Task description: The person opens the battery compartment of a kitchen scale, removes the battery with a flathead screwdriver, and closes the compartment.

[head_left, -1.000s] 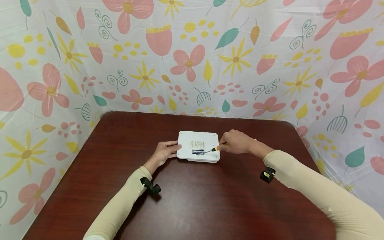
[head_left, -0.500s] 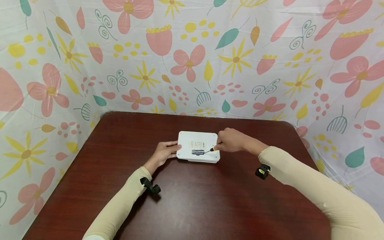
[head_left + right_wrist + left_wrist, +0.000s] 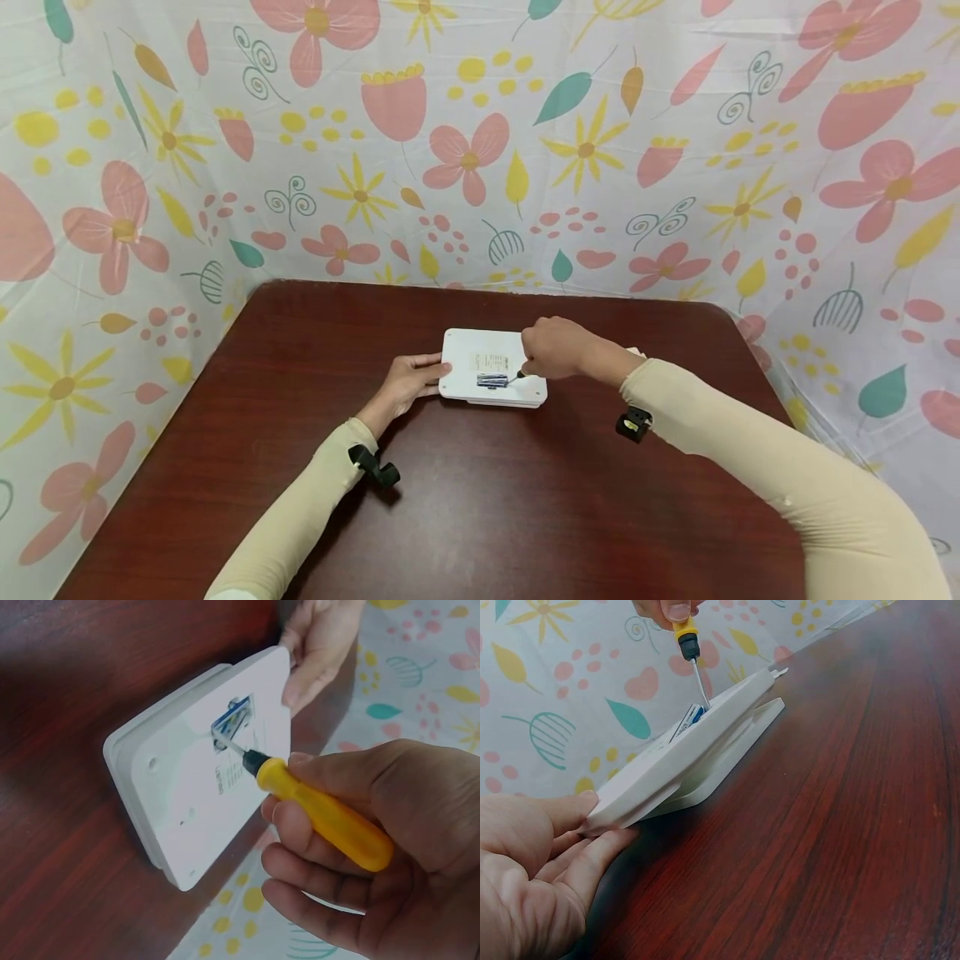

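Note:
A flat white device [image 3: 465, 344], its printed label upward, is tilted over the table in the head view. My left hand [image 3: 407, 382] grips its left edge, thumb on top and fingers beneath, as the left wrist view also shows. Batteries [image 3: 232, 718] lie in an open compartment of the device. My right hand [image 3: 558, 346] holds a screwdriver [image 3: 330, 817] by its yellow handle. The screwdriver's metal tip reaches the end of the batteries; whether it touches them or the compartment's edge I cannot tell. In the head view the right hand hides most of the handle.
The dark red-brown wooden table [image 3: 480, 500] lies under both arms. Behind it and at the sides hangs a white curtain [image 3: 480, 233] with flower prints. Something small and white [image 3: 636, 351] shows behind the right wrist.
My right hand has moved left, closer over the device, with the screwdriver; its tip stays at the batteries. The left hand and the device have hardly moved.

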A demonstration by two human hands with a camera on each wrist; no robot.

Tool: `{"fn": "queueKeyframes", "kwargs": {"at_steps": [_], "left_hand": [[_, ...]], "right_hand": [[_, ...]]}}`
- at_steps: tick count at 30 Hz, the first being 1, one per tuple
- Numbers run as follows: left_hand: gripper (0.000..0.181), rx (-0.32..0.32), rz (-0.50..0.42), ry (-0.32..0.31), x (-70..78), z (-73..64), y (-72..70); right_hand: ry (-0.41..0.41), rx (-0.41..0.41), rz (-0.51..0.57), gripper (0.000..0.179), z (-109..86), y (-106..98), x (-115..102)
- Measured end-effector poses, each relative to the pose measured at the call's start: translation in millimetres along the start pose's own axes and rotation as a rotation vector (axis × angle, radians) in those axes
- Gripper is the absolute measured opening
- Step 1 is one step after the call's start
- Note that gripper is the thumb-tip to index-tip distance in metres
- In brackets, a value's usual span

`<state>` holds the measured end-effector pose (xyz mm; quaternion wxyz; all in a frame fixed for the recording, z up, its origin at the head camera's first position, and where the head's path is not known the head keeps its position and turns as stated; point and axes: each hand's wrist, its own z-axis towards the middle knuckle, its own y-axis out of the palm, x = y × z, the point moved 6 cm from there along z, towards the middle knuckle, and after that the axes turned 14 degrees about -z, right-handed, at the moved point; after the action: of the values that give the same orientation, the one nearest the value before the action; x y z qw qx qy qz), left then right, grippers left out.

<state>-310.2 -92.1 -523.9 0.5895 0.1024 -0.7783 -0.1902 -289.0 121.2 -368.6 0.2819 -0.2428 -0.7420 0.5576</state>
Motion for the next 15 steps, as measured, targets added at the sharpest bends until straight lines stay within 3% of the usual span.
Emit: {"fn": "queueKeyframes", "kwargs": {"at_steps": [6, 15], "left_hand": [[0.045, -0.010, 0.007, 0.004, -0.7, 1.1, -1.1], [0.044, -0.002, 0.012, 0.010, -1.1, 1.2, -0.6]], "right_hand": [[-0.001, 0.039, -0.036, 0.058, -3.1, -0.6, -2.5], [-0.035, 0.116, 0.090, 0.059, -10.5, 11.9, 8.0]]}}
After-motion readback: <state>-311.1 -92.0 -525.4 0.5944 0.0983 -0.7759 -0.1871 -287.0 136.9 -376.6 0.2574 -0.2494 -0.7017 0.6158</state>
